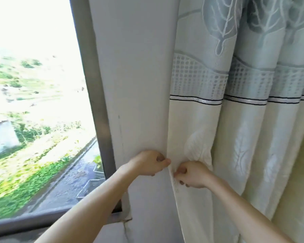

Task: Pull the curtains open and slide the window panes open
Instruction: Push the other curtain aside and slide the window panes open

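1. Left hand (150,163): fingers curled shut, thumb pressed toward the fingertips, pinching the leading edge of the curtain (235,120) right where the fabric meets the white wall strip (135,85).
2. Right hand (194,174): closed into a loose fist just beside the left hand, knuckles turned up, gripping a bunched fold of the same curtain edge; fingertips tucked under and mostly hidden.
3. Both hands nearly touching, with only the thin curtain edge between them.
4. Curtain: hanging above, below and to the right of the hands, gathered in vertical pleats; cream lower part with pale leaf shapes, blue-grey upper part with large leaves, a dotted band and a dark-edged stripe well above the hands.
5. Fabric puckered into a small bulge just above the right hand.
6. White wall strip: directly behind and above the left hand, uncovered by the curtain.
7. Window frame (93,85): grey, to the left of the left hand, beyond the wall strip.
8. Window pane (33,85): further left of both hands, showing bright greenery and a paved path outside; open or shut cannot be told.
9. Lower frame rail (33,223): below the left forearm.
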A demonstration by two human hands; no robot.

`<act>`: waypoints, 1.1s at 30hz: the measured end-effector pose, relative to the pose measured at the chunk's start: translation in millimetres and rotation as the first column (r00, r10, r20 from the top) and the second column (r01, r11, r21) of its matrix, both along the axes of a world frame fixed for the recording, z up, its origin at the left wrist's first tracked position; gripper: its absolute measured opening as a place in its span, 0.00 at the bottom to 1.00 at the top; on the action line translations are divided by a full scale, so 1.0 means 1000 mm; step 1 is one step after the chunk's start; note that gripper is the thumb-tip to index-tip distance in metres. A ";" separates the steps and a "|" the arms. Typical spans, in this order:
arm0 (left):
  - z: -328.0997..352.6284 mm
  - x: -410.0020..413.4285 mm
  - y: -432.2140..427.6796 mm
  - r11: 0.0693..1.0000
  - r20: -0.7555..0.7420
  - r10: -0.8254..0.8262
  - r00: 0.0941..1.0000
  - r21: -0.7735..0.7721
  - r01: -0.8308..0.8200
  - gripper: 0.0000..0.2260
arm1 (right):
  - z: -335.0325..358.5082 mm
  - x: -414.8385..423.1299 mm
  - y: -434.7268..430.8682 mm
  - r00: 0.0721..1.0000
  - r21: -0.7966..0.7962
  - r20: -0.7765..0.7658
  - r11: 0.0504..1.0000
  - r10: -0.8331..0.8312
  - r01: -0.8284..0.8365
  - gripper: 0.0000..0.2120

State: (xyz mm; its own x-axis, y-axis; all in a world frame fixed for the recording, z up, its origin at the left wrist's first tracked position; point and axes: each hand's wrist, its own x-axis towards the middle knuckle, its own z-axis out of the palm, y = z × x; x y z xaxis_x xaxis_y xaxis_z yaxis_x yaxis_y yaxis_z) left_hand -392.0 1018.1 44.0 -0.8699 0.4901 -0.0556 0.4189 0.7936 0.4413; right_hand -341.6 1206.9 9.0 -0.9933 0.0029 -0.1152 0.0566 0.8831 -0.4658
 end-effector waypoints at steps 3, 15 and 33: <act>0.008 0.011 -0.074 0.996 -0.033 0.089 0.995 -0.022 -0.090 0.24 | 0.002 -0.014 -0.073 0.982 -0.143 0.152 0.985 0.114 -0.092 0.12; 0.017 0.081 -0.320 0.785 -0.084 0.613 0.786 -0.048 -0.617 0.16 | 0.026 -0.031 -0.306 0.722 0.121 0.131 0.712 0.679 -0.692 0.13; 0.028 0.187 -0.631 0.235 -0.227 0.946 0.229 0.001 -0.972 0.10 | 0.069 -0.040 -0.632 0.354 0.134 -0.250 0.395 0.901 -0.909 0.16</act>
State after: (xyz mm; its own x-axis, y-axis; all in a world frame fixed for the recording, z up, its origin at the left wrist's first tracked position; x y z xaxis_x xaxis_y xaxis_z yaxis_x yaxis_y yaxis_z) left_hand -204.9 387.5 72.3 -0.6786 -0.7203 0.1439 -0.6514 0.6807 0.3351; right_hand -381.7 574.6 77.6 -0.3800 -0.9146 0.1382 -0.8847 0.3158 -0.3428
